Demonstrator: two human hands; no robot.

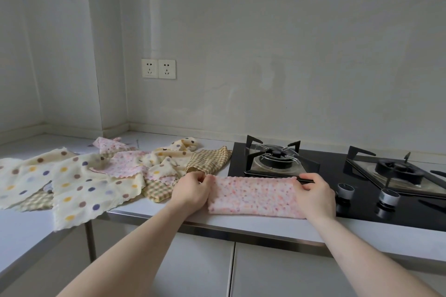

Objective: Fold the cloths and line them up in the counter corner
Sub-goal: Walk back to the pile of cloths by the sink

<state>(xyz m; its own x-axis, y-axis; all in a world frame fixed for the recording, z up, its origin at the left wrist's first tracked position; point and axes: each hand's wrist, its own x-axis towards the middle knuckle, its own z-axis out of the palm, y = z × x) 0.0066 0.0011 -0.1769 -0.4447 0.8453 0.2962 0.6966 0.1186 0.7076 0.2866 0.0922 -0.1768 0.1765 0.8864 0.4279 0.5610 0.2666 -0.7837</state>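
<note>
Left hand [193, 190] and right hand [315, 194]: fingers curled, pinching ends of pink speckled cloth [253, 196], folded strip at bench [241, 223] front edge, right end overlapping gas hob [337, 176]. Risks: uneven pull skews fold; cloth snags pan support [275, 159]; unfolded pile [96, 176] left of it overhangs edge, may slide off.

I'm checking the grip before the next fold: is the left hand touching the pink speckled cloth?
Touching. The head view shows the left hand pinching the upper left corner of the pink speckled cloth, fingers curled onto its edge with no gap.
</note>
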